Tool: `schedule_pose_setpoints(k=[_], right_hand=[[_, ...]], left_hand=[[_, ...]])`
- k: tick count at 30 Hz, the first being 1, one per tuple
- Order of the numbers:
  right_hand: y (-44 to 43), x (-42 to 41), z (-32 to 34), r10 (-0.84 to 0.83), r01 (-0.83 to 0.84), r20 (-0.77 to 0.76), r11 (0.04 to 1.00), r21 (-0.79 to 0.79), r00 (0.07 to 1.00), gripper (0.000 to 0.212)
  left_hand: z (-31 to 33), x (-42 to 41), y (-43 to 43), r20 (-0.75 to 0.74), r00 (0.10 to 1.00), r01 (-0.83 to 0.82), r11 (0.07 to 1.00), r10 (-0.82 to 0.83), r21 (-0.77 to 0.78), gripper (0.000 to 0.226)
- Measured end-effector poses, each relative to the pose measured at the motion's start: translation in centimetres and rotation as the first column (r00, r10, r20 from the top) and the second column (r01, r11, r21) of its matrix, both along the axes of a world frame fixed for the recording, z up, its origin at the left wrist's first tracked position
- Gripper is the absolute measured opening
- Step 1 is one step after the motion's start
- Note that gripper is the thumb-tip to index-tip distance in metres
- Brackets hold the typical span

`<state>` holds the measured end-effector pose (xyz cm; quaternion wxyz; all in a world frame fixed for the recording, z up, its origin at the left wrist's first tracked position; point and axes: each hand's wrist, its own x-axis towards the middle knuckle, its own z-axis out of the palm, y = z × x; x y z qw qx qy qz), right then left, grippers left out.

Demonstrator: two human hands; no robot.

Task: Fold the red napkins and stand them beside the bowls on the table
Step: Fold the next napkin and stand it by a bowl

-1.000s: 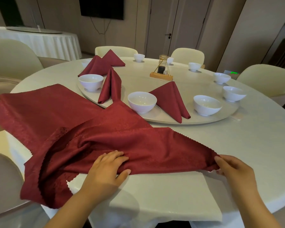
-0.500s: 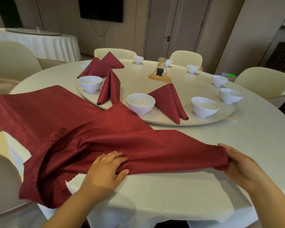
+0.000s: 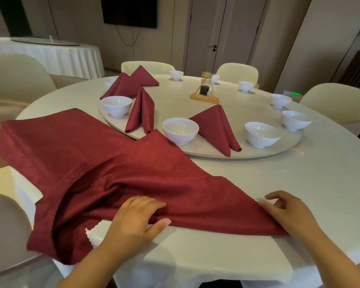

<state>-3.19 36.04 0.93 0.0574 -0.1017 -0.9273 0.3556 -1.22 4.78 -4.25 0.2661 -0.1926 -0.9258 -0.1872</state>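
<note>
I am looking across at beige panelled walls, where a dark screen (image 3: pixel 130 11) is hanging with cables trailing below it and a pale door (image 3: pixel 204 28) is standing closed. Cream padded chairs (image 3: pixel 237 72) are ringing the far side, and a second round table (image 3: pixel 56 59), draped in pleated white cloth, is sitting off to my left. A small green light (image 3: pixel 296 93) is glowing near the right wall.

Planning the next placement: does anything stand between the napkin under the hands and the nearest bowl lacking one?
Nothing visible: only bare tablecloth and the turntable rim lie between the napkin and that bowl.
</note>
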Motion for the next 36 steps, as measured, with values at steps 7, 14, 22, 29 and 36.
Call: schedule_pose_setpoints(k=[7, 14, 22, 29, 36], right_hand=[[-0.3, -0.1, -1.2, 0.074, -0.072, -0.002, 0.980, 0.184, 0.997, 0.031], [0.5, 0.7, -1.3, 0.115, -0.109, -0.087, 0.991, 0.074, 0.990, 0.029], [0.6, 0.2, -1.9, 0.095, -0.084, -0.119, 0.992, 0.097, 0.988, 0.042], [0.0, -0.3, -1.9, 0.115, -0.092, -0.108, 0.976, 0.197, 0.987, 0.034], [-2.2, -1.9, -0.4, 0.088, -0.135, 0.116, 0.853, 0.504, 0.989, 0.031]], left_hand=[[1.5, -0.7, -1.8, -0.027, 0.979, -0.200, 0.980, 0.200, 0.011, 0.056], [3.4, -3.8, -3.2, 0.414, 0.831, -0.278, 0.921, 0.373, -0.272, 0.077], [3.3, -6.8, -5.1, 0.504, 0.721, -0.310, 0.872, 0.475, -0.379, 0.054], [2.7, -7.1, -5.1, 0.474, 0.733, -0.325, 0.863, 0.489, -0.388, 0.057], [2.5, -6.7, -5.2, 0.412, 0.793, -0.337, 0.887, 0.448, -0.316, 0.056]])
